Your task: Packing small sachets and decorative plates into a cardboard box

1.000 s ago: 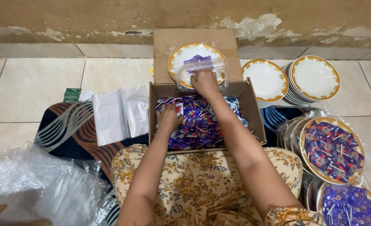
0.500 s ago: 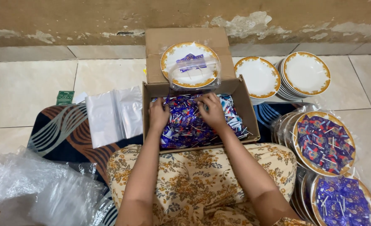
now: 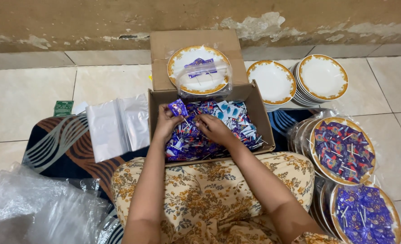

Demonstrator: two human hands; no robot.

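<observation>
Head view: a cardboard box (image 3: 254, 101) is seen open-topped on the floor, just beyond the person's lap, its long axis running left to right across the picture. It is filled with small wrapped packets (image 3: 236, 124), mostly purple and blue, lying in no common direction; thin white sticks are seen poking out among them at mixed angles. The left hand (image 3: 165, 123) is curled inside the box at its left end, and a purple packet (image 3: 178, 107) is pinched at its fingertips, the packet's long axis tilted up and to the right. The right hand (image 3: 215, 128) lies palm down on the heap near the box's middle, fingers bent into the packets; whether anything is gripped cannot be told. Behind the box, on the raised flap, a gold-rimmed plate (image 3: 199, 68) inside a clear bag is noted. Stacked empty plates (image 3: 322, 77) are set to the right, filled bagged plates (image 3: 343, 151) nearer, and clear plastic bags (image 3: 117, 126) to the left.
</observation>
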